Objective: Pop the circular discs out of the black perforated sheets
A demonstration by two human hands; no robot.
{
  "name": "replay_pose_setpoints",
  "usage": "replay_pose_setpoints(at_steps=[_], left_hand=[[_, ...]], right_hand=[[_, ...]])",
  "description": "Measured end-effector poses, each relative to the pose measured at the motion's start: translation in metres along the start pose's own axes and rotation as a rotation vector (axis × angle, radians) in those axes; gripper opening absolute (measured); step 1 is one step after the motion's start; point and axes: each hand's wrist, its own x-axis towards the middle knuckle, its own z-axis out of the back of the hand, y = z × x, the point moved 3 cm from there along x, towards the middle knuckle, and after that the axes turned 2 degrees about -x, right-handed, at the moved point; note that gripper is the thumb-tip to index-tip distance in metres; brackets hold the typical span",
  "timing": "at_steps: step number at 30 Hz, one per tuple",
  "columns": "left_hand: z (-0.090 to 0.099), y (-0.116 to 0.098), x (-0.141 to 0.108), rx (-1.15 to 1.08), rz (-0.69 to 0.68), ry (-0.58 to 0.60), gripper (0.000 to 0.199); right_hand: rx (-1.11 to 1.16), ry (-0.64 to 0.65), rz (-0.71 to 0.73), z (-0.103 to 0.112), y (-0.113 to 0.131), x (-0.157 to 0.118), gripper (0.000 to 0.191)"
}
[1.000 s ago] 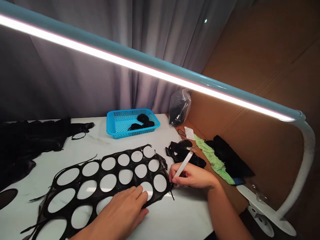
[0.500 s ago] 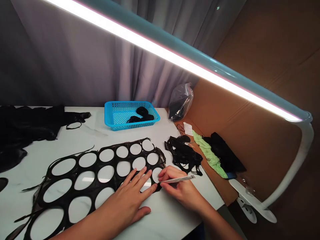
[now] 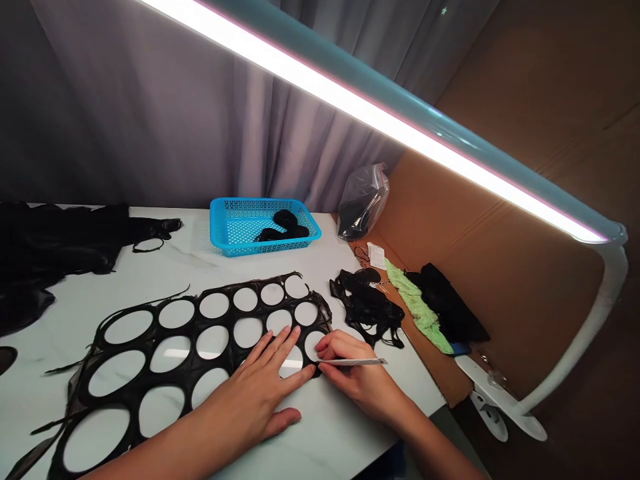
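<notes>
A black sheet of thin material [image 3: 197, 353] with rows of round and oval holes is spread on the white table [image 3: 340, 427]. My left hand [image 3: 270, 380] lies palm down on its right part, fingers stretched out and pressing on it. Beside it, at the sheet's right edge, my right hand [image 3: 353, 367] pinches a slim pale stick-like tool [image 3: 357, 362]. The tool's tip is close to the lower right hole and the left hand's fingertip. I cannot make out the tip or the tool's exact kind.
Black pieces lie in a blue basket [image 3: 265, 249] at the back. Black scraps [image 3: 367, 303] lie to the right, near a light green cloth [image 3: 417, 303] and a clear bag [image 3: 364, 200]. More black material [image 3: 65, 237] covers the left. A lit lamp [image 3: 400, 130] crosses overhead, clamped at right.
The pale tool has tilted from sloping upward to nearly level, its rear end dropping slightly. Both hands stay at about the same spots on the sheet. The view has shifted slightly.
</notes>
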Motion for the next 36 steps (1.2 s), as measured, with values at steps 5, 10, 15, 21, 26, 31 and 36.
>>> replay_pose_setpoints(at_steps=[5,10,15,21,26,31,36], left_hand=[[-0.001,0.001,0.000,-0.024,0.007,0.028,0.070],[0.004,0.000,0.000,-0.055,-0.006,0.017,0.066],[0.021,-0.008,0.006,-0.052,0.021,0.074,0.072],[0.025,-0.012,0.017,0.008,0.082,0.082,0.063],[0.016,-0.009,0.014,0.011,0.060,-0.015,0.060],[0.016,-0.010,0.014,0.050,0.074,0.014,0.061],[0.018,-0.010,0.015,0.042,0.072,-0.006,0.059]], right_hand=[[-0.345,0.017,0.204,-0.003,0.003,0.000,0.016],[-0.557,-0.497,-0.027,0.067,-0.032,0.029,0.018],[-0.204,-0.396,-0.208,0.080,-0.045,0.057,0.015],[0.141,-0.024,-0.139,0.024,-0.022,0.064,0.016],[0.184,0.059,-0.112,0.011,-0.023,0.063,0.014],[0.145,0.080,-0.085,0.009,-0.023,0.060,0.016],[0.090,0.085,-0.039,0.009,-0.023,0.062,0.015]])
